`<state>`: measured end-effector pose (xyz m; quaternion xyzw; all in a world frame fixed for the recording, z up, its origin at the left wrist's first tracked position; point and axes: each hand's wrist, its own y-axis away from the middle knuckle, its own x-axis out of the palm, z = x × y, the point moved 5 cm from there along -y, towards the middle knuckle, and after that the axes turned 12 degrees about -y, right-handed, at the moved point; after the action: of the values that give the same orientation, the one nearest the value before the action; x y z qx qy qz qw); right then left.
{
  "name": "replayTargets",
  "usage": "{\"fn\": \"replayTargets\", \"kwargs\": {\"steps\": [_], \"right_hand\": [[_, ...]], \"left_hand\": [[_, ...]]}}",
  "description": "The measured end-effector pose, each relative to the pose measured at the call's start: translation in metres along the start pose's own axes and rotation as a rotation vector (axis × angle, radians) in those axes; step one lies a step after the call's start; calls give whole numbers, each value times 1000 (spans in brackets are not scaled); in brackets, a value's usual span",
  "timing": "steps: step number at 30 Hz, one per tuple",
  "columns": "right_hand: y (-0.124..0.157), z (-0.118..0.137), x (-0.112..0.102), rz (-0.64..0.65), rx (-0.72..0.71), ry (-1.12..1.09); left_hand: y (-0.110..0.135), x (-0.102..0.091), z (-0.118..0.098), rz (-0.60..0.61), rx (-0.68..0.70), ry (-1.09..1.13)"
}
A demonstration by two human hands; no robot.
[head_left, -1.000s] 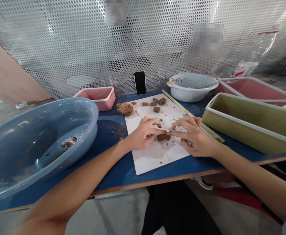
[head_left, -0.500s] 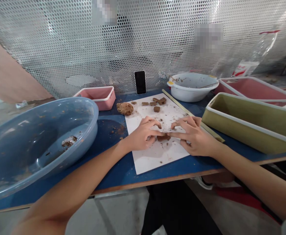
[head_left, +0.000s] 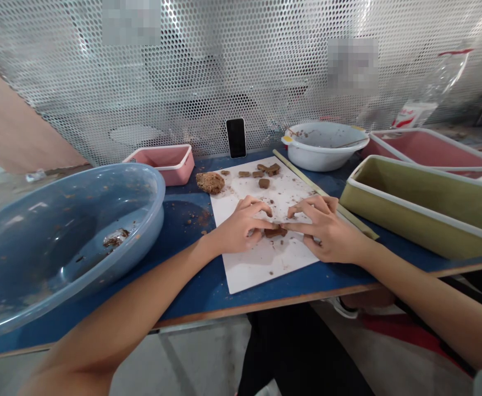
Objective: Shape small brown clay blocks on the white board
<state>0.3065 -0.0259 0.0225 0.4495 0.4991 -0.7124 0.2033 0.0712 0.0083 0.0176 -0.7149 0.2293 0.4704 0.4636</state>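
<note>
A flat brown piece of clay (head_left: 276,233) lies on the white board (head_left: 249,269), low in its middle. My left hand (head_left: 244,225) reaches it from the left, its index fingertip on the far edge of the piece and its other fingers curled. From the right, my right hand (head_left: 323,228) meets it with an outstretched index finger, so both fingertips almost touch over the clay. Both hands hold the piece at that edge; what the thumbs touch is partly hidden. Farther up the board sit several small brown clay pieces (head_left: 264,183) and crumbs.
A rough brown lump (head_left: 210,182) sits at the board's far left corner. Left stand a big blue basin (head_left: 142,242) and a pink tub (head_left: 181,173). A phone (head_left: 236,137) leans behind. Right are a yellowish strip (head_left: 306,183), a white basin (head_left: 323,159) and a green planter (head_left: 389,220).
My hands and the clay piece stay practically where they were. The view has shifted very slightly, and a blurred patch behind the mesh has moved left.
</note>
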Motion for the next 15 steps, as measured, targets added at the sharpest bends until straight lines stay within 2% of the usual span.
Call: {"fn": "replayTargets", "kwargs": {"steps": [12, 15], "right_hand": [[7, 2, -3, -50, -81, 6], [6, 3, -4, -49, -99, 5]], "left_hand": [[1, -1, 4, -88, -9, -18], [1, -1, 3, -77, 1, -7]]}}
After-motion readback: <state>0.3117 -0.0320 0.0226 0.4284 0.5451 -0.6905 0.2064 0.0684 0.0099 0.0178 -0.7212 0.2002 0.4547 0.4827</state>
